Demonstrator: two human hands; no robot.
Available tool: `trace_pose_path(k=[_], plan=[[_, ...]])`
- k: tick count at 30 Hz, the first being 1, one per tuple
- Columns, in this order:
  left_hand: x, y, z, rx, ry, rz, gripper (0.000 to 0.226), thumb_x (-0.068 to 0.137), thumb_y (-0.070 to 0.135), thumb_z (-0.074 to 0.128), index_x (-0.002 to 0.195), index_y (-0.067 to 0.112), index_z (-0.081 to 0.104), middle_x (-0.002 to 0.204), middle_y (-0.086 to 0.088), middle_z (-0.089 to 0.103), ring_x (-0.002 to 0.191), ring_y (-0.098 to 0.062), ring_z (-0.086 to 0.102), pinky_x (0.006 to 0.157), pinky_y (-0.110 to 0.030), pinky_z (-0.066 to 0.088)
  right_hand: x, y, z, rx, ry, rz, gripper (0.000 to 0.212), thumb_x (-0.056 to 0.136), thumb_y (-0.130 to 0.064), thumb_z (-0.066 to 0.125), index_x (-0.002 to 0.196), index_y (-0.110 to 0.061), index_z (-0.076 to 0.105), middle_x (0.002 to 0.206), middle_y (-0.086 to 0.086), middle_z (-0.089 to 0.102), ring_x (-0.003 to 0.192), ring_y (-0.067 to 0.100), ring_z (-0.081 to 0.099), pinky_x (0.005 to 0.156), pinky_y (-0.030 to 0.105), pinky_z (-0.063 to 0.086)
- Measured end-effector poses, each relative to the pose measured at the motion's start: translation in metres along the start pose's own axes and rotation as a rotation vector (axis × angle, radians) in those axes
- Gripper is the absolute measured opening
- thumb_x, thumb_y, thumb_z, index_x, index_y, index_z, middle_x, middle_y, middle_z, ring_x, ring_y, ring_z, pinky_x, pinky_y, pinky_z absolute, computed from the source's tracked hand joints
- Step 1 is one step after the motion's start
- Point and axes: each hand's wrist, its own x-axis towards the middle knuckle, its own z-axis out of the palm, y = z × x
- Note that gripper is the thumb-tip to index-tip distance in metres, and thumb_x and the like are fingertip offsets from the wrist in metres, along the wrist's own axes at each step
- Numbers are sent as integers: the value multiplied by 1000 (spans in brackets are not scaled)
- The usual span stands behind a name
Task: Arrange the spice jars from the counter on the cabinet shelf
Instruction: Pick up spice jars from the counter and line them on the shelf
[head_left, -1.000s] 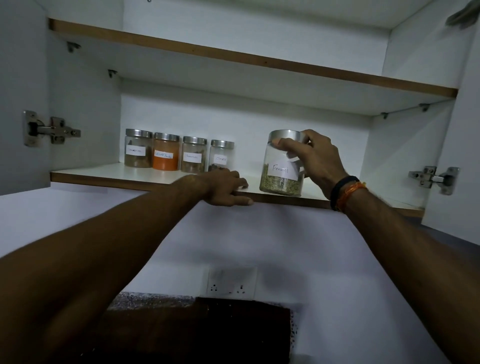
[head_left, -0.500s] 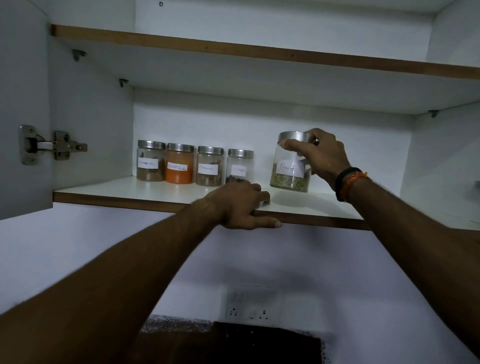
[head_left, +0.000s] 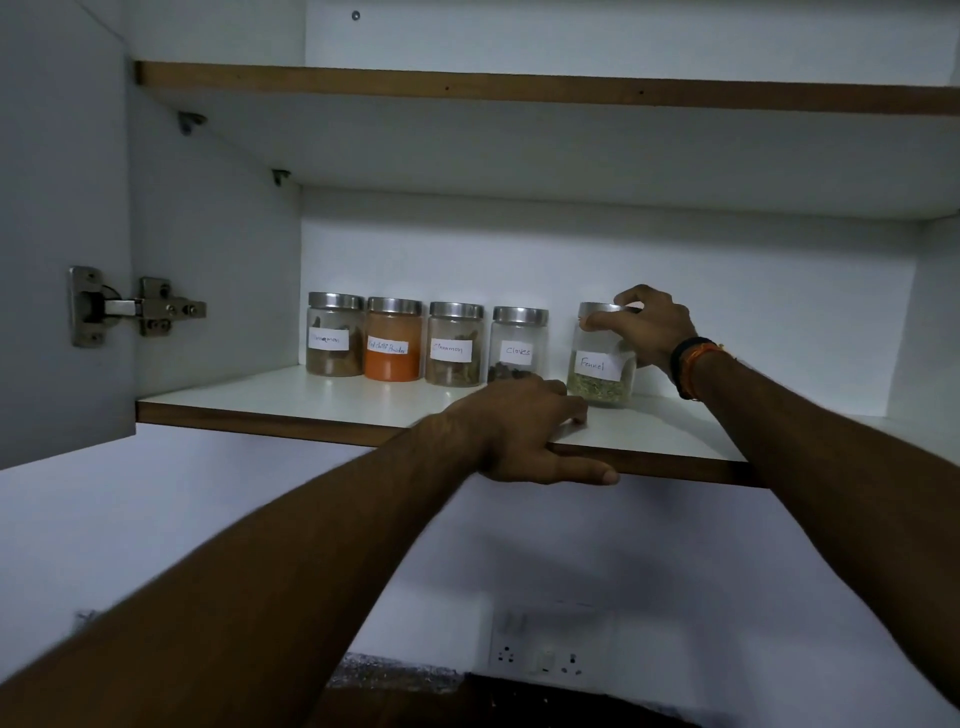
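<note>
Gripping the fennel jar (head_left: 601, 364) by its lid, the right hand (head_left: 652, 327) sets it apparently on the shelf (head_left: 322, 402). The left hand (head_left: 524, 426) rests flat, holding nothing, hiding the cloves jar (head_left: 518, 343) base; three jars (head_left: 395, 340) stand beyond.

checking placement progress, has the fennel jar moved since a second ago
Yes. The fennel jar, gripped by the right hand, has gone deeper onto the shelf, away from its front edge and closer to the cloves jar.

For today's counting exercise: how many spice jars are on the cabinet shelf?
5: four in a row at the back, first jar, chilli jar, third jar, cloves jar; fennel jar in the right hand.
</note>
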Motion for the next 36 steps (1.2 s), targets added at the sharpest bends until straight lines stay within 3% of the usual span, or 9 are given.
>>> trace_pose_path(k=[8, 22, 36], plan=[[-1, 1, -3, -12, 5, 11, 74, 86, 75, 48, 134, 19, 55, 124, -3, 61, 106, -18, 55, 92, -38, 51, 20, 7, 13, -31, -78, 25, 68, 75, -41, 81, 131, -15, 52, 127, 13, 60, 111, 35, 60, 86, 47, 59], [1, -4, 1, -62, 1, -14, 76, 82, 79, 48, 132, 22, 56, 121, -1, 61, 99, -15, 52, 86, -35, 51, 27, 17, 25, 100, -105, -14, 55, 79, -31, 79, 124, -11, 54, 124, 12, 60, 111, 33, 60, 93, 48, 55], [1, -3, 1, -76, 6, -22, 75, 82, 78, 50, 130, 21, 58, 118, 1, 62, 95, -13, 52, 81, -33, 49, 28, 21, 29, 28, -85, -86, 52, 80, -39, 79, 119, -12, 59, 116, 8, 64, 107, 31, 62, 95, 47, 54]])
